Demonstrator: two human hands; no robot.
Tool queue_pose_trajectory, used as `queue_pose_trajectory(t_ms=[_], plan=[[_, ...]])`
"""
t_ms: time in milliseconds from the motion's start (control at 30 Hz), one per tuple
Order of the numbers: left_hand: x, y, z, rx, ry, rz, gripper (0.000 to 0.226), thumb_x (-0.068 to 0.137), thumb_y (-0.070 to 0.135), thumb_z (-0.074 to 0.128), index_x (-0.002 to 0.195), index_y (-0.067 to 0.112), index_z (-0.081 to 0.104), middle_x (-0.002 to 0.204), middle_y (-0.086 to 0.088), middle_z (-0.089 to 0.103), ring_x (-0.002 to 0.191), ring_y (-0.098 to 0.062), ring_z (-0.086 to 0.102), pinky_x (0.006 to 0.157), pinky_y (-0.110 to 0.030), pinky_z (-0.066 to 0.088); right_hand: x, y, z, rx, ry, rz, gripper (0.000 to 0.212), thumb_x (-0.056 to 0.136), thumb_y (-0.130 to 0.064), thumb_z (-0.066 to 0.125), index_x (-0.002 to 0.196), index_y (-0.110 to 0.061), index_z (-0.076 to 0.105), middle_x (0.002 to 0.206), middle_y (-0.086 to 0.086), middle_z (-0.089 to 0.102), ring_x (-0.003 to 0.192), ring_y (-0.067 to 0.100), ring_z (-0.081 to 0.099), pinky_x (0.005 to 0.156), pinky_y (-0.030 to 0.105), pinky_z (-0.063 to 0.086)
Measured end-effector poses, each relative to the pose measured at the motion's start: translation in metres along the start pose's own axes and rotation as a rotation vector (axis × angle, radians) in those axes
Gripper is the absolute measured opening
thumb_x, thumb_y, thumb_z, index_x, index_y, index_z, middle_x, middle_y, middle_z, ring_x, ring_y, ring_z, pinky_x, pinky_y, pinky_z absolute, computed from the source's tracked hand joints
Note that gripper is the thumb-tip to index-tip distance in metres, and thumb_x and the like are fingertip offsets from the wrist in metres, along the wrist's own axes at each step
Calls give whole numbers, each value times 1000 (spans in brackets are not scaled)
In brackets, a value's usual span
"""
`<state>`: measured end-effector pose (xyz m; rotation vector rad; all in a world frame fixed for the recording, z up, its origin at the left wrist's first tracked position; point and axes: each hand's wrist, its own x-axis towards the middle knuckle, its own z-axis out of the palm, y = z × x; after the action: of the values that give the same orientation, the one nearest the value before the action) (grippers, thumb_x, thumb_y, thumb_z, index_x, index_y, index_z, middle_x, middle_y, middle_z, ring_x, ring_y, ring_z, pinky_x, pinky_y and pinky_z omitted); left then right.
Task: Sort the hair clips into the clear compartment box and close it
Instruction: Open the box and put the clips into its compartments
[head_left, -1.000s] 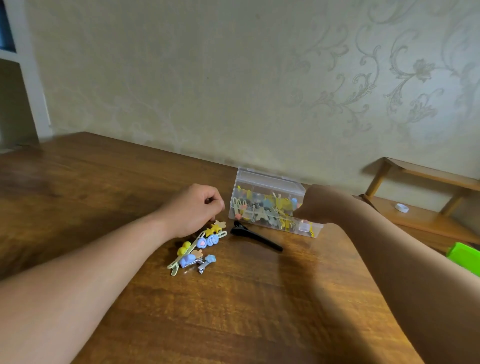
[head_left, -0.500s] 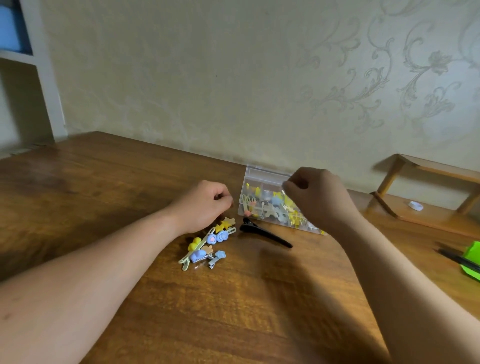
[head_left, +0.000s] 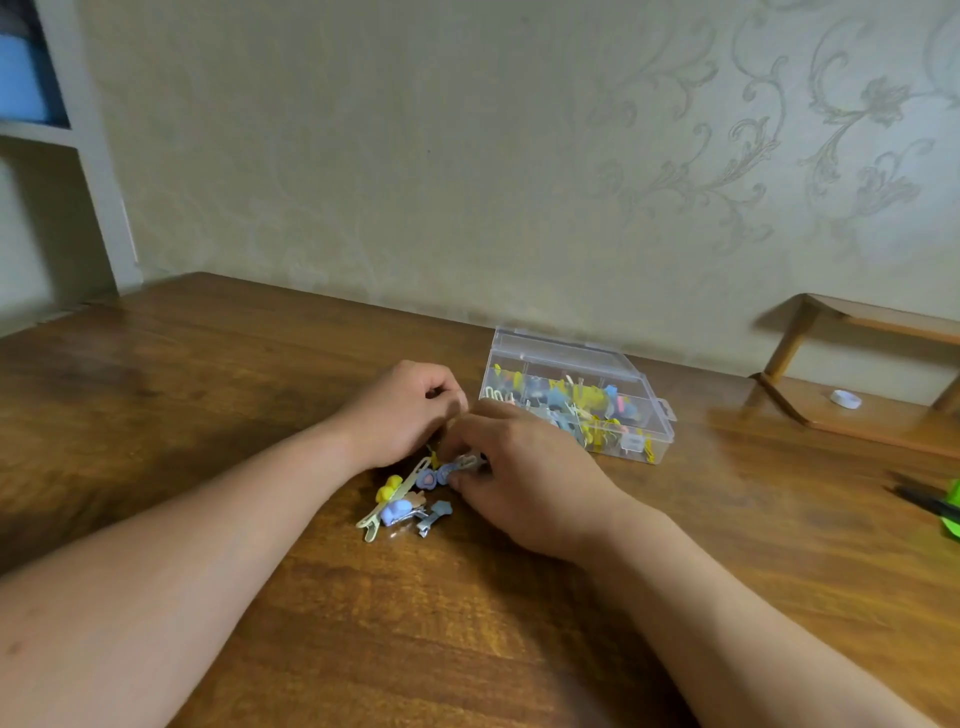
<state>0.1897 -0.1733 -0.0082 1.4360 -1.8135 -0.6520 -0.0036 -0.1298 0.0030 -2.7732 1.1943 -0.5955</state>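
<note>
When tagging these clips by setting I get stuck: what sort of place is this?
Probably a room in a home: a wooden table set against scroll-patterned wallpaper, a small wooden shelf at the right, and a clear box of hair clips.

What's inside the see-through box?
The clear box holds lots of small colourful hair clips, yellow, blue and pink. Its near left corner is hidden behind the right hand.

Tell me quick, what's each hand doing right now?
Left hand: curled, any contents hidden, cannot tell.
Right hand: pinching a blue hair clip.
</note>
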Motion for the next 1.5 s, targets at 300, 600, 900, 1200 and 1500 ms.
queue_pose_trajectory(t_ms=[300,600,900,1200,1500], plan=[[2,-5,-1,-15,-13,25,22,104,31,64,88,29,78,89,11,76,90,-13,70,88,-42,56,-5,-1,-11,-14,-85,-6,9,100,-33,66,109,-31,66,105,-14,63,91,10,61,73,30,54],[-1,-1,-2,24,-6,17,19,105,33,62,94,29,77,84,6,75,86,-13,70,80,-38,54,-10,-2,-23,-2,-159,55,19,104,-44,60,110,-29,70,101,-11,68,89,11,64,76,34,59],[-2,4,0,94,-6,26,21,109,32,57,100,29,75,86,7,74,83,-10,69,76,-32,56,-2,76,-87,177,263,596,14,94,-33,78,85,-23,76,74,-3,76,56,9,60,54,25,44],[-4,4,0,93,-14,18,20,109,32,56,101,30,74,84,9,74,82,-6,68,69,-26,48,4,115,-96,-202,-176,809,29,91,-34,80,80,-8,71,73,3,67,64,19,57,60,30,46],[-4,4,0,100,-19,18,21,109,33,55,101,30,74,85,8,73,81,-7,67,69,-26,48,18,118,-91,-292,-233,836,29,90,-30,77,73,-13,60,69,0,60,61,16,54,62,30,47]])
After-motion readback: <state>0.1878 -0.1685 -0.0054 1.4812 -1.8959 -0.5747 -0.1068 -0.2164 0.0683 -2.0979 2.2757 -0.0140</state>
